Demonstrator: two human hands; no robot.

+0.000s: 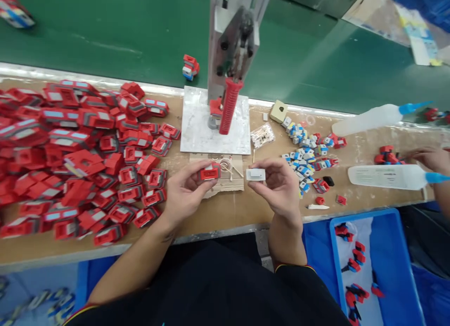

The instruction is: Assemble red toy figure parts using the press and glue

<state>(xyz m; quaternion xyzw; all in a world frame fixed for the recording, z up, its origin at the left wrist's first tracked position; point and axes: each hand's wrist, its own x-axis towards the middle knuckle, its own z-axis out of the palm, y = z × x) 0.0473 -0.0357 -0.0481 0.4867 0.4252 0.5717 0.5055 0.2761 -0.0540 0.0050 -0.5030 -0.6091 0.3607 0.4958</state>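
Between the thumb and fingers of my left hand is a small red plastic toy part, its hollow side towards me. My right hand pinches a small white plastic part, roughly rectangular with a raised block on it. The two parts are apart, held at about the same height above the bench. Beneath and between them lies a torn piece of cardboard with several cotton swabs on it.
Left stands a heap of red toy parts. A toggle press with a red handle stands ahead on a metal plate. To the right are white-and-blue parts, bottles, a co-worker's hand and a blue bin.
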